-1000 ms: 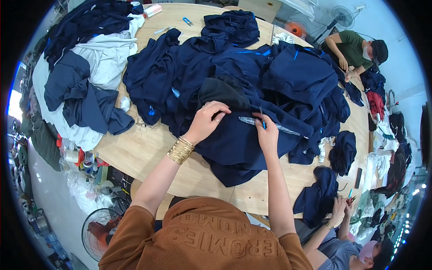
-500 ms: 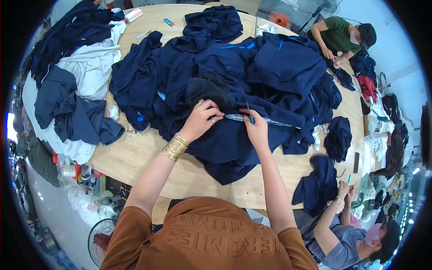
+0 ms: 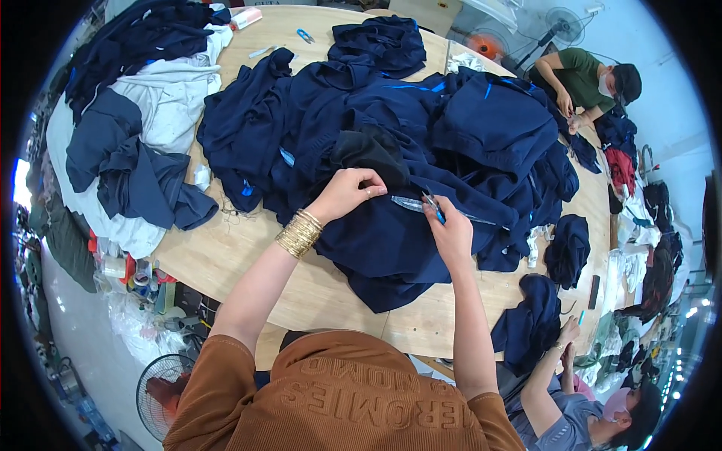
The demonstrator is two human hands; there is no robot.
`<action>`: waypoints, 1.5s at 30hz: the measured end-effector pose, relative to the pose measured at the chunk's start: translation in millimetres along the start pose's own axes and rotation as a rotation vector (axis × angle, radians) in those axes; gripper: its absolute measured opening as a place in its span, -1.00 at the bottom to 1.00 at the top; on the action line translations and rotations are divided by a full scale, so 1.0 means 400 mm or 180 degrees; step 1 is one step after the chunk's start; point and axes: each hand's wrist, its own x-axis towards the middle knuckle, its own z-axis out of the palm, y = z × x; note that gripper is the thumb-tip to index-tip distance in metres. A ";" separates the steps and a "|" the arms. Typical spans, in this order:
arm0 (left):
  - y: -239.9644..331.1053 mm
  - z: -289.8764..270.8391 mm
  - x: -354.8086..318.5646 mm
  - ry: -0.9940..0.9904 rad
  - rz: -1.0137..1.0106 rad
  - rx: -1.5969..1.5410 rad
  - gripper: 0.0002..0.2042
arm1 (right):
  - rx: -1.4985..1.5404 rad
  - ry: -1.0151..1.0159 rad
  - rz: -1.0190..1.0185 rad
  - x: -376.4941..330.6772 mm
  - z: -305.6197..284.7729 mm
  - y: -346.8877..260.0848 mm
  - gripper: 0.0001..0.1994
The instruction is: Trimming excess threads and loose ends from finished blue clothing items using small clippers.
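Note:
Navy blue garments [image 3: 380, 255] lie heaped in front of me. My left hand [image 3: 347, 194], with gold bangles at the wrist, hovers over the heap with thumb and forefinger pinched together. Whatever they pinch, if anything, is too small to make out. Just beyond it lies a bunched black piece of cloth [image 3: 368, 152]. In my right hand [image 3: 453, 234] is a small pair of blue-handled thread snips [image 3: 434, 207], its blades pointing up and away. Between the hands a pale patterned strip [image 3: 408, 203] shows along an opening in the navy fabric.
Dark and white garments [image 3: 169, 105] are piled at the left. Another pair of blue snips [image 3: 304, 35] lies at the far side of the wooden table [image 3: 233, 286]. A co-worker [image 3: 575, 79] sits far right, another [image 3: 571, 406] near right. A fan [image 3: 162, 395] stands lower left.
My left hand has lifted off the strip's end, and its fingers have drawn together. The right hand has shifted slightly away from it with the snips. The whole view has moved a little.

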 end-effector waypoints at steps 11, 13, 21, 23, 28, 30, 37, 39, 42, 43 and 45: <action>-0.010 0.006 -0.001 0.0025 -0.0041 -0.0451 -0.84 | -0.0047 -0.0088 0.0034 -0.016 0.004 -0.010 -0.62; 0.000 0.010 -0.004 0.0016 -0.0019 -0.0398 -0.85 | -0.0070 -0.0051 0.0020 -0.017 0.007 -0.006 -0.62; -0.007 0.025 0.000 0.0050 0.0071 -0.0103 -0.90 | -0.0072 -0.0093 0.0117 -0.010 0.006 -0.017 -0.63; -0.005 0.021 0.009 -0.0003 -0.0061 -0.0163 -0.90 | -0.0064 -0.0033 -0.0015 -0.012 0.003 -0.013 -0.63; -0.022 0.003 0.015 -0.0084 -0.0056 -0.0330 -0.87 | -0.0339 -0.0094 -0.0384 -0.005 0.009 -0.019 -0.63; -0.026 0.004 0.015 -0.0085 -0.0135 -0.0519 -0.85 | -0.0486 -0.0174 -0.0489 -0.003 0.013 -0.022 -0.63; -0.014 0.021 -0.005 -0.0081 0.0390 0.0005 -0.88 | -0.0355 -0.0121 -0.0088 -0.007 0.012 -0.034 -0.64; -0.013 0.024 -0.005 -0.0001 0.0455 0.0179 -0.88 | -0.0357 -0.0122 -0.0093 -0.011 0.013 -0.034 -0.64; -0.016 0.023 0.002 0.0005 0.0180 0.0076 -0.88 | -0.0322 -0.0084 -0.0124 -0.012 0.017 -0.028 -0.64; -0.017 0.020 0.005 -0.0059 -0.0165 -0.0198 -0.87 | -0.0351 -0.0120 -0.0119 -0.013 0.014 -0.032 -0.64; -0.017 0.014 0.012 -0.0077 -0.0139 -0.0254 -0.86 | -0.0381 -0.0160 -0.0115 -0.013 0.013 -0.033 -0.64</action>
